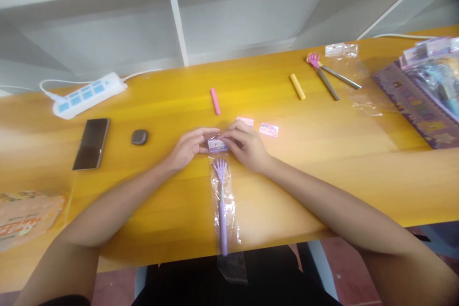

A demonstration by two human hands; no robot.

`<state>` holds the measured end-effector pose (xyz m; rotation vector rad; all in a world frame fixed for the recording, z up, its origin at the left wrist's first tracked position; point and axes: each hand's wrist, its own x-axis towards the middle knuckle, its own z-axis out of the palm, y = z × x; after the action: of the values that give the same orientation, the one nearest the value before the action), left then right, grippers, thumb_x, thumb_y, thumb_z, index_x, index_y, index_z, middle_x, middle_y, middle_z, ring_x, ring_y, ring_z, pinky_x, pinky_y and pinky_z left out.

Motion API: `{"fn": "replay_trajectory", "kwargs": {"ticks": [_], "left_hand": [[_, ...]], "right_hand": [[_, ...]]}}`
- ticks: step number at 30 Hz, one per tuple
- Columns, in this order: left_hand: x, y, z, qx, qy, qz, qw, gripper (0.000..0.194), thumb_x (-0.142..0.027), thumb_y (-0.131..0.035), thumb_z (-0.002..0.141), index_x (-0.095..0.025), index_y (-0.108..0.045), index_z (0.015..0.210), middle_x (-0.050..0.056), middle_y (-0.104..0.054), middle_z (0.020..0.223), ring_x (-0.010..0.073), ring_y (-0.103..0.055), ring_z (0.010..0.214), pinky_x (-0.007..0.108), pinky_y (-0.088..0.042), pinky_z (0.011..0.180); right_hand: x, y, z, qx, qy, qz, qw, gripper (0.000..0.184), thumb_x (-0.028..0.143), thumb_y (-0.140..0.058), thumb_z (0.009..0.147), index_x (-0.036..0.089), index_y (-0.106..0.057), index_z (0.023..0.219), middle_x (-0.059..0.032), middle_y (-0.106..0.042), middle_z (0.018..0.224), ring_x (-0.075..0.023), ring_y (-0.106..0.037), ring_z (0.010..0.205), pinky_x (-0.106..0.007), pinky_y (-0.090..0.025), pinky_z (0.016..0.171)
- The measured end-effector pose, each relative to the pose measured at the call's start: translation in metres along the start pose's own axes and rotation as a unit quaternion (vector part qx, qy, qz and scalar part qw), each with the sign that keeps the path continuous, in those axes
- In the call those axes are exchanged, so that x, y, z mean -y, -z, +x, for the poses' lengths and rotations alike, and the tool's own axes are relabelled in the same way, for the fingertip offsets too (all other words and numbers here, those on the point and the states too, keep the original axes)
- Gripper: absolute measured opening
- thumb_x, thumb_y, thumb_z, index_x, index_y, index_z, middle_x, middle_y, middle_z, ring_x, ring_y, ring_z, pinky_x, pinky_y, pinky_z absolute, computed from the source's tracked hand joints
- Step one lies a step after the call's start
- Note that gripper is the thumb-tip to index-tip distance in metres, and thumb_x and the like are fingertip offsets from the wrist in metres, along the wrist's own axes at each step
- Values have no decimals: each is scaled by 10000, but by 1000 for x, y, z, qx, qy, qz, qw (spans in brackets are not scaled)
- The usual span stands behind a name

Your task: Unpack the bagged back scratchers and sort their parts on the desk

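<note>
A purple hand-shaped back scratcher lies in a clear plastic bag in front of me, its claw end pointing away. At the far end of the bag is a small printed card in purple and white. My left hand grips the card's left side, thumb below and fingers above. From the right, my right hand pinches the card's upper right corner with curled fingers. Beside my right hand lie two pink printed cards, one fully in view and the other partly covered by the hand.
Further back lie a pink tube, a yellow tube, two metal-handled scratchers and an empty plastic bag. A purple display box of packets stands right. Left are a phone, a black case and a power strip.
</note>
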<state>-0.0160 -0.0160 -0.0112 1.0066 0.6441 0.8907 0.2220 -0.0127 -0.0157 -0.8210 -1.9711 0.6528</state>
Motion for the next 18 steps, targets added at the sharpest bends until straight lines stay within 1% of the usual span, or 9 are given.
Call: {"fn": "replay_trajectory", "kwargs": {"ticks": [6,12,18], "left_hand": [[1,1,-1,-4,-2,12,1000,473,-491,-704,972,-178,-784,1318,191,-741,1394,377,-703,1289,503,-642,979],[0,1,-1,-4,-5,19,1000,484,-504,-702,967,-184,-787,1320,188,-758,1346,357,-715,1244,471,-644,948],[0,0,-2,-3,-6,34,999,486,-499,-686,975,-187,-785,1333,176,-760,1324,350,-697,1256,472,-637,963]], "right_hand": [[1,1,-1,10,-3,-4,1000,203,240,-584,1085,277,-779,1123,-77,-640,1011,-213,-622,896,-370,-529,744],[1,1,-2,16,18,0,1000,249,162,-565,1062,273,-780,1120,-72,-617,1012,-202,-614,896,-358,-521,748],[1,1,-3,17,19,-3,1000,243,141,-565,1042,252,-774,1100,-73,-611,1017,-193,-604,882,-345,-518,728]]}}
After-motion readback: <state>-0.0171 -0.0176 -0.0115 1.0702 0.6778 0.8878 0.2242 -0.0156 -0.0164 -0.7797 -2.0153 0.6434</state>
